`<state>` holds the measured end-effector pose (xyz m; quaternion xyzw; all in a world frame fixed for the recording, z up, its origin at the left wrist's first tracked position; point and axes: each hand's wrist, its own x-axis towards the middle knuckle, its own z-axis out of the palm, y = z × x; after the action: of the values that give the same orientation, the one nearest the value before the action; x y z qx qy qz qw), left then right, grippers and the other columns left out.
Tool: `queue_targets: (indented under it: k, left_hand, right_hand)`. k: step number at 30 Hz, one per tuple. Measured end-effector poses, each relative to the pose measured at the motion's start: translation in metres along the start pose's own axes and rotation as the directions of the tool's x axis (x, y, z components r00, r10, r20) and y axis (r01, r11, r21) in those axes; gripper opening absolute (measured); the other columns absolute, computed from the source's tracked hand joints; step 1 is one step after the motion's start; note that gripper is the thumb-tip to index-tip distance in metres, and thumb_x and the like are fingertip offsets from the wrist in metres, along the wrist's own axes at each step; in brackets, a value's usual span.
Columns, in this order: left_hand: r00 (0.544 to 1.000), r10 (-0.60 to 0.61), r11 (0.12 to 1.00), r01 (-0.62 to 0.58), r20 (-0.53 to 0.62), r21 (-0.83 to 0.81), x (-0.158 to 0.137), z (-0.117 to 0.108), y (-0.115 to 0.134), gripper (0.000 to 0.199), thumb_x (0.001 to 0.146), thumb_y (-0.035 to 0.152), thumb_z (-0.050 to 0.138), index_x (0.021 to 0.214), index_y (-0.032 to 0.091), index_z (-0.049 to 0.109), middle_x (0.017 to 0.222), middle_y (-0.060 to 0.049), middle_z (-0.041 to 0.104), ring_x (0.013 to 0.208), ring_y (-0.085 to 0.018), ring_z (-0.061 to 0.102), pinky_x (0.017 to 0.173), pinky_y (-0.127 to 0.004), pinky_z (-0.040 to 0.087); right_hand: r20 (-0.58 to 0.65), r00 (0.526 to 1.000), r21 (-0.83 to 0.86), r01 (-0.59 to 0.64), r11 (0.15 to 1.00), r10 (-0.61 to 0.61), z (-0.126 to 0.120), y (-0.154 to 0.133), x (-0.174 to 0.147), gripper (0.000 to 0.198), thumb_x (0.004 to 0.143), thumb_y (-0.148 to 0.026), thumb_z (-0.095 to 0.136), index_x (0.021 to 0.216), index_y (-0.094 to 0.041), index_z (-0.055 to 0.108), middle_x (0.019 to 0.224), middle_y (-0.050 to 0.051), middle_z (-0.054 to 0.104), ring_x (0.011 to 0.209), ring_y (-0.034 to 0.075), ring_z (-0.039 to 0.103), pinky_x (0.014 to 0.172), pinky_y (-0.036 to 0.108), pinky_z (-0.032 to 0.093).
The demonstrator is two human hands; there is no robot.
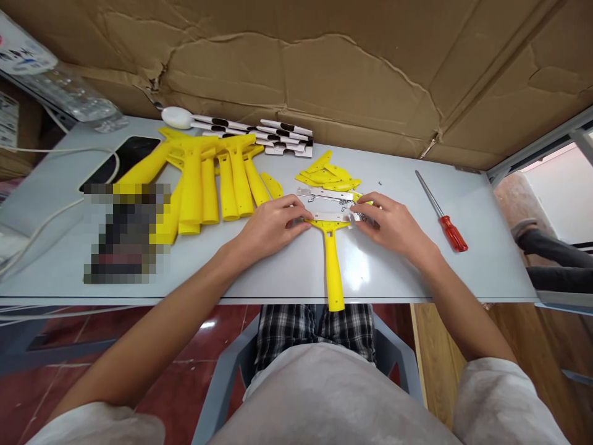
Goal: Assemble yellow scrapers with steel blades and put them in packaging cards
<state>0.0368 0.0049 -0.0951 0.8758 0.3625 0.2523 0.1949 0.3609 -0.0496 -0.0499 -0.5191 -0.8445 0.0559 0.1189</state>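
A yellow plastic handle [333, 266] with a wide flat head lies in front of me, its grip end reaching past the table's front edge. Across its head rests a thin silvery metal plate [330, 217]. My left hand [277, 225] pinches the plate's left end against the yellow head. At the right end, my right hand [391, 224] has its thumb and fingertips closed around the plate's corner. Just beyond lies another pale metal strip [324, 194], with small screws [345, 204] scattered near the right fingertips. Exactly what touches the right fingertips is partly hidden.
Several yellow handles [189, 185] are heaped at left. Flat yellow pieces [328, 176] lie behind the strips, and black-and-white strips [282, 137] farther back. A red-handled screwdriver [451, 233] lies right. A plastic bottle [78, 99] and cable [41, 225] are left; cardboard [278, 68] stands behind.
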Motion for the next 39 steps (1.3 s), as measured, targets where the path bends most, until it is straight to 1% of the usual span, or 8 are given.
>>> queue_targets:
  k: [5,11,14,18,23,27,33,39]
  left_hand:
    - [1.000,-0.022,1.000,0.022,-0.010,0.008,0.000,-0.003,0.004,0.026,0.107,0.041,0.069,0.113,0.024,0.088,0.113,-0.008,0.080,0.089,-0.021,0.075,0.090,-0.038,0.061]
    - [0.999,-0.036,0.999,0.036,-0.007,-0.010,0.002,-0.008,0.012,0.027,0.107,0.041,0.068,0.112,0.024,0.088,0.115,-0.008,0.080,0.094,-0.023,0.077,0.093,-0.038,0.061]
    - [0.999,-0.054,0.999,0.054,-0.010,-0.009,0.002,-0.010,0.014,0.027,0.106,0.043,0.069,0.111,0.025,0.088,0.115,-0.007,0.081,0.088,-0.021,0.075,0.089,-0.038,0.060]
    - [0.998,-0.059,0.998,0.059,-0.020,-0.013,0.002,-0.010,0.014,0.029,0.106,0.048,0.069,0.109,0.025,0.088,0.112,-0.007,0.081,0.089,-0.022,0.075,0.086,-0.037,0.060]
    - [0.999,-0.042,0.999,0.042,-0.031,-0.008,0.002,-0.009,0.013,0.031,0.105,0.051,0.070,0.108,0.027,0.088,0.111,-0.007,0.081,0.085,-0.021,0.073,0.085,-0.037,0.061]
    - [0.999,-0.044,0.999,0.044,-0.027,-0.004,0.003,-0.009,0.014,0.028,0.104,0.049,0.071,0.108,0.026,0.088,0.110,-0.006,0.081,0.081,-0.020,0.071,0.083,-0.036,0.059]
    - [0.998,-0.058,0.998,0.058,-0.015,-0.038,0.003,-0.013,0.017,0.028,0.104,0.045,0.071,0.108,0.024,0.087,0.113,-0.006,0.079,0.075,-0.017,0.067,0.082,-0.035,0.058]
    - [0.998,-0.055,0.998,0.055,-0.006,-0.031,0.003,-0.014,0.017,0.026,0.103,0.041,0.070,0.110,0.023,0.087,0.114,-0.007,0.078,0.076,-0.016,0.067,0.084,-0.035,0.059]
  right_hand:
    - [0.001,0.992,-0.034,-0.122,0.992,0.122,-0.021,0.015,-0.012,0.042,0.108,-0.044,0.058,0.138,-0.023,0.079,0.144,0.010,0.068,0.104,0.015,0.068,0.089,0.030,0.051]
    - [0.209,0.923,-0.110,-0.307,0.945,0.324,-0.046,0.034,-0.039,0.059,0.099,-0.060,0.073,0.151,-0.031,0.072,0.158,0.007,0.059,0.079,0.008,0.059,0.080,0.031,0.048]
    - [0.209,0.903,-0.121,-0.358,0.926,0.377,-0.051,0.042,-0.052,0.062,0.099,-0.059,0.073,0.153,-0.029,0.071,0.155,0.009,0.059,0.081,0.008,0.059,0.083,0.032,0.051]
    - [0.199,0.884,-0.153,-0.399,0.904,0.423,-0.050,0.049,-0.065,0.065,0.098,-0.061,0.072,0.151,-0.023,0.072,0.137,0.011,0.068,0.090,0.014,0.062,0.079,0.031,0.046]
    - [0.176,0.868,-0.167,-0.439,0.883,0.465,-0.040,0.046,-0.070,0.061,0.099,-0.066,0.067,0.136,-0.018,0.076,0.121,0.010,0.074,0.093,0.016,0.062,0.076,0.029,0.040]
    - [0.124,0.841,-0.186,-0.502,0.845,0.527,-0.031,0.034,-0.061,0.048,0.104,-0.059,0.063,0.129,-0.021,0.077,0.119,0.009,0.074,0.091,0.016,0.061,0.076,0.029,0.037]
    - [0.148,0.836,-0.151,-0.509,0.848,0.528,-0.029,0.031,-0.051,0.031,0.102,-0.044,0.062,0.098,-0.016,0.075,0.110,0.009,0.073,0.083,0.013,0.056,0.073,0.028,0.031]
    - [0.138,0.818,-0.127,-0.545,0.829,0.559,-0.038,0.039,-0.052,0.024,0.096,-0.031,0.059,0.090,-0.014,0.074,0.106,0.009,0.074,0.080,0.012,0.053,0.070,0.028,0.031]
